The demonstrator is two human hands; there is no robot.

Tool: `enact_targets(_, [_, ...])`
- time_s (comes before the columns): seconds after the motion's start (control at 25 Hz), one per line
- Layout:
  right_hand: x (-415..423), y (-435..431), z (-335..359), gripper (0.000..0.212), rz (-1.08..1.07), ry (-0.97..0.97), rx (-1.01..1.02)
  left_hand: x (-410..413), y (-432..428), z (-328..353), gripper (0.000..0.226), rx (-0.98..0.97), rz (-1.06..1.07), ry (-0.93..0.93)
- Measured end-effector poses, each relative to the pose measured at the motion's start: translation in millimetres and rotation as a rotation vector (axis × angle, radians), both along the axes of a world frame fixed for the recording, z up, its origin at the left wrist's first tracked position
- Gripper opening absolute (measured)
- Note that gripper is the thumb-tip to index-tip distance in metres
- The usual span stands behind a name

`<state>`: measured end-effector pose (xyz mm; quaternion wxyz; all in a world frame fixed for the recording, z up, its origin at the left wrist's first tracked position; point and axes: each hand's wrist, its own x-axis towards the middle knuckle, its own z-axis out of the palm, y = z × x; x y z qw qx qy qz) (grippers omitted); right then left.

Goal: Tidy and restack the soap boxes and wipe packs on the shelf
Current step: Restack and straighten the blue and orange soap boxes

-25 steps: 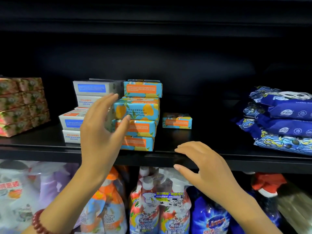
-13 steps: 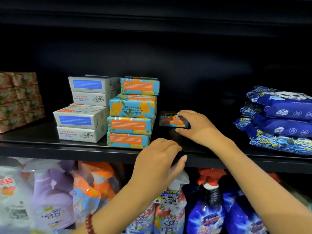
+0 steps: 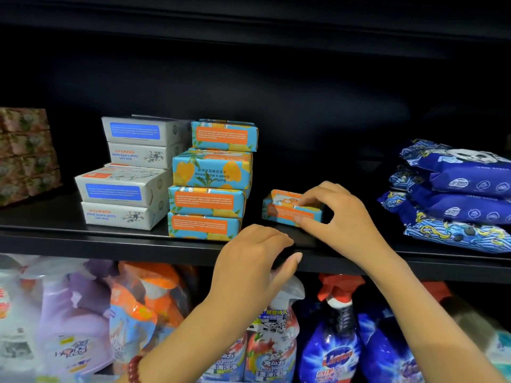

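The right hand [image 3: 341,217] holds a loose soap box [image 3: 287,210], blue and orange, which lies flat on the black shelf [image 3: 49,226] a little back from its front edge. The fingers [image 3: 311,197] press on the box's top and the thumb presses its front face, so the box's right end is pinched between them.

The left hand [image 3: 249,261] grips the shelf's front edge just in front of that box. Its fingers are curled together over the top of the edge and the thumb lies against the front lip. A red bead bracelet [image 3: 134,367] circles that wrist.

Just left of the loose box stands a stack of blue and orange soap boxes [image 3: 211,183], four high, close to the front edge. The white soap boxes [image 3: 124,175] sit touching its left side in two uneven piles, one behind the other. Floral boxes [image 3: 26,153] are stacked at the shelf's left end. Blue wipe packs [image 3: 459,197] are heaped at the right end, well apart from the loose box.

Spray bottles [image 3: 331,341] crowd the level below.
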<state>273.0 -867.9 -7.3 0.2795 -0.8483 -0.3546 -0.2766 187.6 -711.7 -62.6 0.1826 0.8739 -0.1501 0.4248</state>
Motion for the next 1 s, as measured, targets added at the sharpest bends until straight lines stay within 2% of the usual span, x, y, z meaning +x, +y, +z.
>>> enact_targets(0.08, [-1,-3,-3,0.049,0.006,0.071,0.043,0,-1,0,0.026,-0.003,0.002,0.002])
enact_targets(0.16, [3,-4,-8,0.071,-0.048,0.209,-0.034,0,-1,0,0.029,-0.014,-0.001,0.011])
enact_targets(0.24, [5,-3,-10,0.075,-0.08,0.26,-0.04,-2,-1,0,0.029,-0.021,-0.005,0.026])
enact_targets(0.4, [-7,-5,-11,0.071,-0.091,0.037,0.088,-8,-4,5,0.035,-0.053,-0.002,0.044])
enact_targets(0.56, [-29,-14,-16,0.066,0.007,-0.154,0.291,-15,-7,16,0.059,-0.476,-0.109,0.216])
enact_targets(0.64, [-40,-19,-13,0.062,0.056,-0.217,0.366,-16,-7,21,0.071,-0.587,-0.219,0.297])
enact_targets(0.68, [-45,-19,-12,0.06,0.084,-0.241,0.382,-16,-8,23,0.071,-0.65,-0.315,0.335])
enact_targets(0.76, [-56,-15,-12,0.056,0.138,-0.286,0.372,-18,-10,30,0.049,-0.768,-0.512,0.359])
enact_targets(0.84, [-64,-10,-15,0.057,0.147,-0.324,0.344,-21,-10,34,0.033,-0.841,-0.569,0.313])
enact_targets(0.92, [-67,-9,-15,0.068,0.103,-0.263,0.326,-22,-6,34,0.038,-0.904,-0.585,0.275])
enact_targets(1.0, [-70,-12,-11,0.085,0.144,-0.017,0.343,-22,0,31,0.04,-0.95,-0.607,0.26])
